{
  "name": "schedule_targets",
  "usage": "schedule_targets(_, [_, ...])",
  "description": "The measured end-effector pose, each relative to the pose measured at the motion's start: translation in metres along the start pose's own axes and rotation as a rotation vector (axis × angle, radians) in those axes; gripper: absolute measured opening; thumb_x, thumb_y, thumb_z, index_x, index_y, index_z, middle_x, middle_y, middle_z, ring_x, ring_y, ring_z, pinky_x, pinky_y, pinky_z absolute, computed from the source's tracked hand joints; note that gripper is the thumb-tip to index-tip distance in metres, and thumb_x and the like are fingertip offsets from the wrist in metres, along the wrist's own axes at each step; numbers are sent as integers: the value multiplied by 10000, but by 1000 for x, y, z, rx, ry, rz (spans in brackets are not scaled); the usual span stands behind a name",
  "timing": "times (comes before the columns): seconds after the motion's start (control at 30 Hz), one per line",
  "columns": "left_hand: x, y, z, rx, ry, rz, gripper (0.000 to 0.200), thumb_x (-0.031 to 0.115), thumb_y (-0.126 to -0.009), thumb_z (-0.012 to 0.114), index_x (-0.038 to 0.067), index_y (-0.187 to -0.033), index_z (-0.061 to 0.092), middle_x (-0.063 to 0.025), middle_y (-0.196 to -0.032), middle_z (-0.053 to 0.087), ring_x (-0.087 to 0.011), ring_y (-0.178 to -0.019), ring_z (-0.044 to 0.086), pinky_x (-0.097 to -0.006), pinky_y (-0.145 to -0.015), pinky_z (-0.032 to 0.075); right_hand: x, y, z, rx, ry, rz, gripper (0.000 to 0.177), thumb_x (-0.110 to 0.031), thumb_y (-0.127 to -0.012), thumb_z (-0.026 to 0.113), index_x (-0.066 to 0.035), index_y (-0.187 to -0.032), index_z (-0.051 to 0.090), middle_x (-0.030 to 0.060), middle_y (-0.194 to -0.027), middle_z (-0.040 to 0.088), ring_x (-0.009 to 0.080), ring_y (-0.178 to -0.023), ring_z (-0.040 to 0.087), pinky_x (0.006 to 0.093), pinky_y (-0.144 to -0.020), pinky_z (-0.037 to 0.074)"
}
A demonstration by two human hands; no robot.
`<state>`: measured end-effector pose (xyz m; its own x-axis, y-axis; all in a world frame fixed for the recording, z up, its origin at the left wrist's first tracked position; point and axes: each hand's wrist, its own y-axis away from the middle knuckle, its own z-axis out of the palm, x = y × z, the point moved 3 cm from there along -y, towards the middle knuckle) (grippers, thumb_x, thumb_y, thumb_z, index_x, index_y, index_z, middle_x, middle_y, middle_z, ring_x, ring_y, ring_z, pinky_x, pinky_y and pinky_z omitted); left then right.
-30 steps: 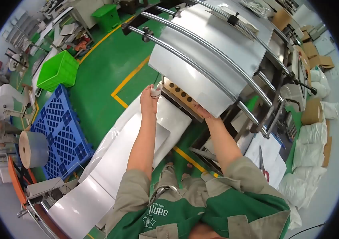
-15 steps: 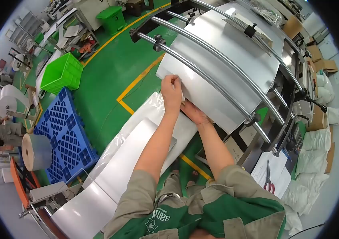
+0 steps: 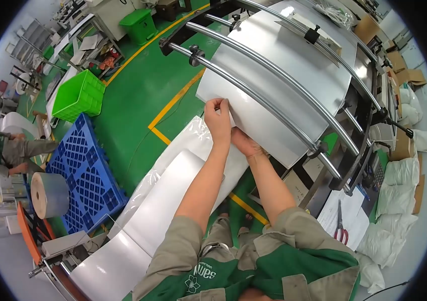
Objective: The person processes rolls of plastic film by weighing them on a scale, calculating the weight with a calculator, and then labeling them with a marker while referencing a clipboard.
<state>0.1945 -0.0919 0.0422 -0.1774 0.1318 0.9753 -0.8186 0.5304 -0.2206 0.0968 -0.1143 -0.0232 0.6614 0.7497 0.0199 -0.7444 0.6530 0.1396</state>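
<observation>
A wide silvery-white sheet [image 3: 263, 108] lies under the curved metal rods [image 3: 273, 103] of a machine frame, its near edge hanging toward me. My left hand [image 3: 217, 116] is closed at the sheet's near left edge, thumb and fingers pinched together on it. Just right of it and lower, my right hand [image 3: 246, 143] reaches beneath the sheet's edge, and its fingertips are hidden there. Below both hands, another length of white film [image 3: 173, 193] runs down to a roller at the lower left, over clear plastic wrapping [image 3: 145, 188].
Red-handled scissors [image 3: 341, 228] lie on papers at the right, beside white bags [image 3: 399, 190]. On the left are a blue pallet [image 3: 85, 173], a film roll [image 3: 50, 194], a green crate [image 3: 79, 94] and a seated person [image 3: 12, 150]. A green bin [image 3: 139, 26] stands at the back.
My left hand has shifted slightly downward, still pinched at the edge. The seated person at the left shows more fully, with a leg stretched out. The view has moved a little.
</observation>
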Motion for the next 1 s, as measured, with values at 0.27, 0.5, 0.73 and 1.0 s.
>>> schedule_targets(0.27, [-2, 1, 1, -9, 7, -56, 180, 150, -831, 622, -22, -880, 605, -77, -833, 613, -154, -777, 548, -281, -733, 450, -1, -2, -2, -51, 101, -1, 531, -315, -832, 602, -163, -1311, 433, 48, -1387, 376, 224, -1319, 272, 591, -1033, 257])
schedule_targets(0.5, [-1, -3, -3, -73, -45, 6, 187, 138, -829, 602, -32, -907, 610, -108, -859, 626, -182, -787, 578, -296, -741, 460, 1, 6, 9, -36, 117, -22, 502, -242, -825, 603, -113, -1281, 435, 62, -1355, 407, 221, -1275, 335, 497, -1063, 258])
schedule_targets(0.73, [8, -6, -8, -131, -119, 92, 131, 97, -824, 599, -11, -897, 613, -111, -835, 614, -200, -774, 586, -309, -720, 467, 3, 6, 27, -111, 369, -58, 552, -340, -781, 660, -180, -1272, 463, 22, -1340, 418, 178, -1285, 328, 569, -1040, 269])
schedule_targets(1.0, [9, -5, -7, -94, -136, 91, 104, 86, -823, 601, -4, -874, 612, -102, -818, 602, -196, -744, 573, -302, -699, 460, 0, 6, 20, -107, 414, -61, 638, -396, -761, 663, -182, -1309, 415, 38, -1384, 355, 205, -1318, 260, 575, -1057, 223])
